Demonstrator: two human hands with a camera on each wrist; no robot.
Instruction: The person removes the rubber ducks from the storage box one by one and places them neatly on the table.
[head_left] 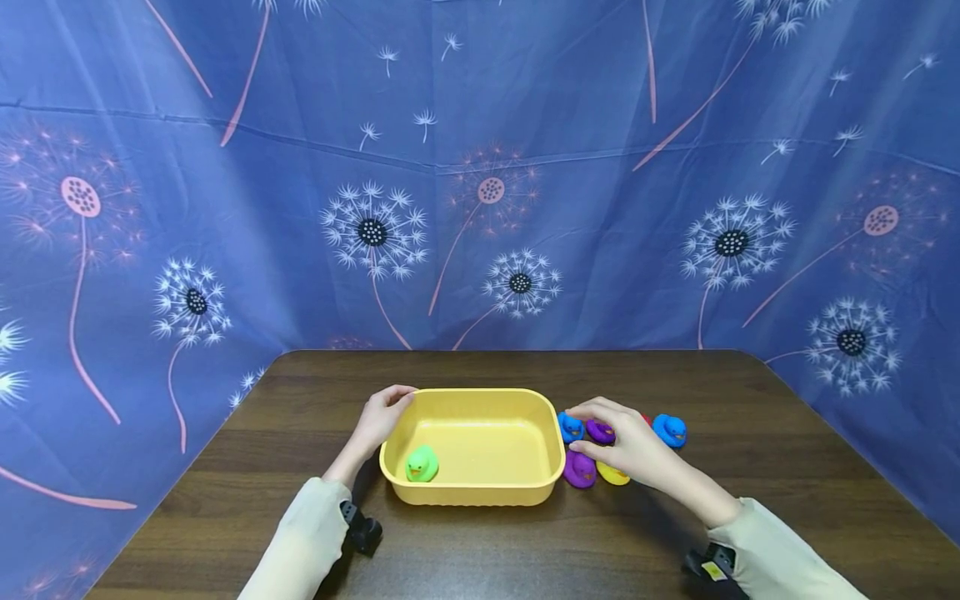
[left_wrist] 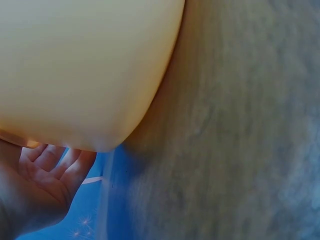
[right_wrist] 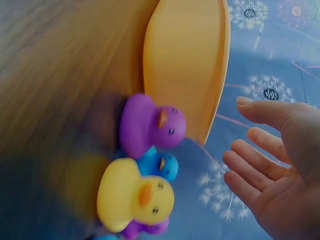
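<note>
A yellow plastic tub [head_left: 480, 494] stands on the table with a green rubber duck [head_left: 422, 464] in its front left corner. At the tub's back left corner my left hand [head_left: 382, 418] holds the rim; the left wrist view shows that hand [left_wrist: 45, 190] partly hidden by the tub wall. My right hand [head_left: 626, 437] is over the rubber ducks to the tub's right, thumb and fingers apart, holding nothing. Below it are a purple duck [right_wrist: 137, 125], a yellow duck [right_wrist: 120, 195] and a blue duck [head_left: 570, 427]. A second purple duck [head_left: 600, 431] is partly covered by the hand.
Another blue duck [head_left: 670, 430] sits right of my right hand, beside a barely visible red thing [head_left: 647, 419]. The brown wooden table [head_left: 465, 558] ends at the back against a blue dandelion-print cloth [head_left: 465, 100]. Each wrist wears a black camera [head_left: 362, 529].
</note>
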